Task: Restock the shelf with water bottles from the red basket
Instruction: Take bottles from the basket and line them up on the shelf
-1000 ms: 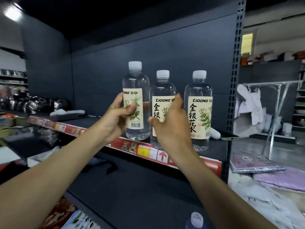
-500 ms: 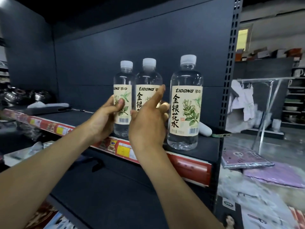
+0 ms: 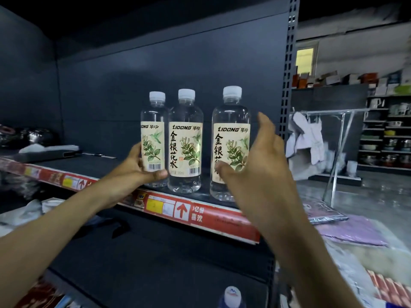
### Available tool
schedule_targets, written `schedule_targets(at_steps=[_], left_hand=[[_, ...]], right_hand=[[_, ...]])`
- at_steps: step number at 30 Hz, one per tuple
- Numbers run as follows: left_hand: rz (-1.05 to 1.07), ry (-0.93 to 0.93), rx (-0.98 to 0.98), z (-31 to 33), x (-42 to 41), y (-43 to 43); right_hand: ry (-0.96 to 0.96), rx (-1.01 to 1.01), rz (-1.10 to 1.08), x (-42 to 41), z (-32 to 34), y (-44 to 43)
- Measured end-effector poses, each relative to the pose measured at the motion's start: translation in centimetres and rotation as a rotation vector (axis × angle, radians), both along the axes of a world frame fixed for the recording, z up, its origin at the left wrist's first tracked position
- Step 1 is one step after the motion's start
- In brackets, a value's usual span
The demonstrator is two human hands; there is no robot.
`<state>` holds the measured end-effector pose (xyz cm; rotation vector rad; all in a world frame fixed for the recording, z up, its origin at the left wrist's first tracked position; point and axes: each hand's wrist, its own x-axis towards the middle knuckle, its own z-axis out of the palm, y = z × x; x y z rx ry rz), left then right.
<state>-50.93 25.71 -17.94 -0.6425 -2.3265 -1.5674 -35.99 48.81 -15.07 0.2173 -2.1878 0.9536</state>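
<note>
White cloths (image 3: 307, 138) hung over a metal rack (image 3: 329, 111) at the right, with a purple packet (image 3: 351, 230) lying below. Boxes (image 3: 333, 77) lined a far ledge beside a lit window (image 3: 305, 60). Shiny pots (image 3: 33, 136) sat far left.

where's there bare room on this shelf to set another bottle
Bare shelf deck runs between the left bottle, gripped by the left hand, and the dark box at the far left. The right end is crowded: middle bottle and right bottle stand close, with the open right hand near the upright post.
</note>
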Motion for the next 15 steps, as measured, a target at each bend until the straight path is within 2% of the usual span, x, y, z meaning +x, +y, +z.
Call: schedule_targets(at_steps=[2,4,9,15], left_hand=[[-0.013,0.005,-0.008,0.2,0.5,0.5],[-0.015,0.018,-0.028,0.2,0.9,0.8],[0.04,0.038,-0.101,0.2,1.3,1.7],[0.051,0.028,-0.121,-0.2,1.3,3.1]], right_hand=[[-0.178,-0.066,0.062,-1.4,0.0,1.1],[-0.26,-0.105,0.129,-3.0,-0.7,1.6],[-0.212,-0.086,0.135,-4.9,-2.6,1.6],[-0.243,-0.129,0.134,-5.2,-2.7,2.4]])
